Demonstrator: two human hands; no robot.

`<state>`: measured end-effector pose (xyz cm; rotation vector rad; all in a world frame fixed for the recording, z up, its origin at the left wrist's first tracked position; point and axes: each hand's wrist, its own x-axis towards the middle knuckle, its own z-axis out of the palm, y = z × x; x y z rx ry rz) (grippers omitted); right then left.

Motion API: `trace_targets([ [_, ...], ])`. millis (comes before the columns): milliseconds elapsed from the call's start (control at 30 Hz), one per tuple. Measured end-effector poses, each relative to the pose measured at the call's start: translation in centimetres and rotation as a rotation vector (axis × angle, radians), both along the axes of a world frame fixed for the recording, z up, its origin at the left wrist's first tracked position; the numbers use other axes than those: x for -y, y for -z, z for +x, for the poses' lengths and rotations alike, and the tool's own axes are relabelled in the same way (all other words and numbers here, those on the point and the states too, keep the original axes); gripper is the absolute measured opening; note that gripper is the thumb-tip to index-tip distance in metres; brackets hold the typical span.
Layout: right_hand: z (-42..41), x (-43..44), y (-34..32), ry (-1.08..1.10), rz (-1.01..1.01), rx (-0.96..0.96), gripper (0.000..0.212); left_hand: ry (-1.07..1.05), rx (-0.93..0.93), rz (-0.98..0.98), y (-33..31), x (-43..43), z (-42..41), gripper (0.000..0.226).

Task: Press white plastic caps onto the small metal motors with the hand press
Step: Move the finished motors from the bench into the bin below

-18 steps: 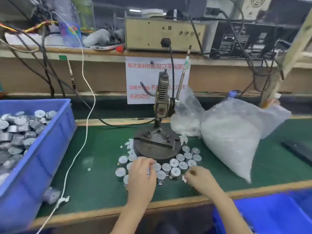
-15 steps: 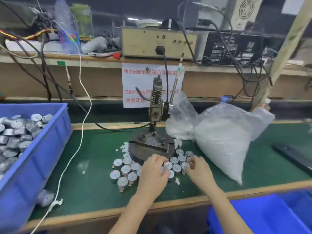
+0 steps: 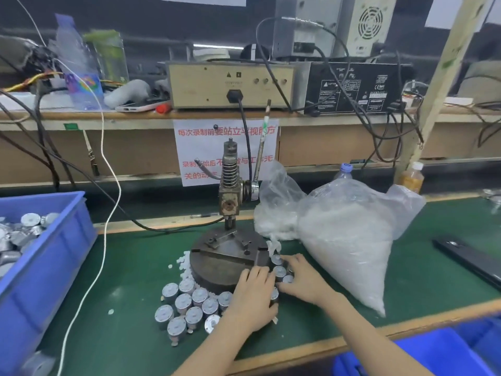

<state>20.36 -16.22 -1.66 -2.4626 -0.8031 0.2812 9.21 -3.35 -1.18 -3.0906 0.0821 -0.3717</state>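
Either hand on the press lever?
No, the left hand and right hand are down among the motors; the lever stands free.

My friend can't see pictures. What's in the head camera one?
A left hand and a right hand reach among small metal motors standing on a green mat at the base of a hand press. A clear bag of white caps lies to the right, and a blue bin of more motors sits on the left.

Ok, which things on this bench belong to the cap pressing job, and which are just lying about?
Job: press, motors, caps, bag of white parts, blue bin.
Lying about: phone, clear bottle, juice bottle, black bar.
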Motion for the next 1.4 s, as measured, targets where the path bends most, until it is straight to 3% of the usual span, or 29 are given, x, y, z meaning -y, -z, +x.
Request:
trace_targets([
  [67, -0.8, -0.3, 1.2, 0.069, 0.143, 0.157, 0.052, 0.029, 0.082, 0.001, 0.2, 0.3, -0.4, 0.054],
  [200, -1.3, -0.4, 2.2, 0.028, -0.039, 0.473, 0.044, 0.059, 0.175, 0.02, 0.4, 0.6, 0.0, 0.058],
  [533, -1.4, -0.1, 1.7, -0.12, -0.107, 0.564, 0.037, 0.029, 0.239, -0.066, 0.8, 1.4, 0.2, 0.042],
  [667, -1.3, -0.5, 1.3, -0.134, -0.2, 0.53, 0.041, 0.026, 0.246, -0.058, 0.8, 1.4, 0.2, 0.04],
  [833, -1.4, -0.9, 0.3, -0.166, -0.217, 0.576, 0.028, 0.007, 0.238, -0.017, 1.0, 1.3, 0.3, 0.041],
  [900, -1.7, -0.7, 0.2, -0.115, -0.142, 0.619, 0.028, 0.0, 0.221, -0.011, 1.0, 1.2, 0.2, 0.046],
  [1200, -3.6, 2.7, 0.1, 0.16, 0.125, 0.362, 0.024, -0.087, 0.241, 0.103, 1.4, 2.9, -0.1, 0.071],
  [1400, -6.9, 9.1, -0.4, 0.258, 0.248, 0.27, 0.024, -0.15, 0.249, 0.121, 1.6, 3.1, 0.0, 0.065],
])
